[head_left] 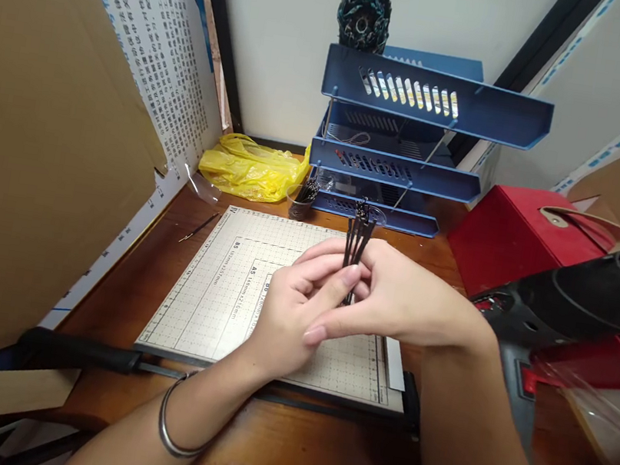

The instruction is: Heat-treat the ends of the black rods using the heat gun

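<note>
A bundle of thin black strips point(357, 243) stands upright between my two hands, its loose ends fanning out at the top. My left hand point(298, 312) is closed, with the thumb pressing the strips against its fingers. Around the bundle's lower part curls my right hand point(409, 294), its thumb lying across the base of my left hand. Most of the right fingers are hidden behind the strips and the left hand. Below both hands lies a paper trimmer point(206, 302) with a cream gridded board. Just behind the bundle is a clear round container point(376, 215), partly covered.
Behind the board stand a clear cup of black strips point(302, 199), a yellow plastic bag point(249, 169) and a blue tiered tray point(395, 169). A red box point(526, 226) and a black tool point(581, 289) occupy the right. The trimmer's black handle point(76, 350) sticks out left.
</note>
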The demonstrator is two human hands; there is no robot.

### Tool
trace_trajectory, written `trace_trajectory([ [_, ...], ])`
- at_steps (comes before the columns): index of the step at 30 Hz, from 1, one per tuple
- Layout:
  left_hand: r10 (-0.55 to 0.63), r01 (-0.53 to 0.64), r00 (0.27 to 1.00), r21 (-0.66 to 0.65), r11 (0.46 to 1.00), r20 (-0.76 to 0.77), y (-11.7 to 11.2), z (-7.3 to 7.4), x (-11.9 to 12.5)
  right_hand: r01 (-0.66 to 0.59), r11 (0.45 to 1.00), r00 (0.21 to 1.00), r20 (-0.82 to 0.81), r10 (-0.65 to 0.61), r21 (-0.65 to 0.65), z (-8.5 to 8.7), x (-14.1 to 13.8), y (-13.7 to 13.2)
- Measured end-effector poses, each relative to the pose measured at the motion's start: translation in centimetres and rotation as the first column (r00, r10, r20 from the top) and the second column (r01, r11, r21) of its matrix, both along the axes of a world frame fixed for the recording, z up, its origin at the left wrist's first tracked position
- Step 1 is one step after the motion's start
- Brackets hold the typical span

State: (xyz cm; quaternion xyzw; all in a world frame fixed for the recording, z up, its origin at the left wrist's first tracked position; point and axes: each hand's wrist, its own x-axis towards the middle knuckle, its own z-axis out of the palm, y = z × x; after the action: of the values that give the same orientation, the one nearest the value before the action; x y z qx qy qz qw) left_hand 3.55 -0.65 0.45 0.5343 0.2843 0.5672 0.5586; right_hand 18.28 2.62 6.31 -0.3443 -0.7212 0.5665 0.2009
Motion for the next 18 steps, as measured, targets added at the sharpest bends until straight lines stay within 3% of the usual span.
trace_trajectory([
  [5, -0.112, 0.115, 0.993, -0.082, 0.990, 0.047, -0.31, -0.18, 0.22, -0.006, 1.000, 0.999, 0.051, 0.007, -0.024, 0.09, -0.36, 0.04],
  [18, -0.126, 0.129, 0.991, -0.075, 0.989, 0.051, -0.46, 0.10, 0.16, -0.016, 1.000, 0.998, 0.054, 0.017, -0.021, 0.26, -0.27, -0.23],
])
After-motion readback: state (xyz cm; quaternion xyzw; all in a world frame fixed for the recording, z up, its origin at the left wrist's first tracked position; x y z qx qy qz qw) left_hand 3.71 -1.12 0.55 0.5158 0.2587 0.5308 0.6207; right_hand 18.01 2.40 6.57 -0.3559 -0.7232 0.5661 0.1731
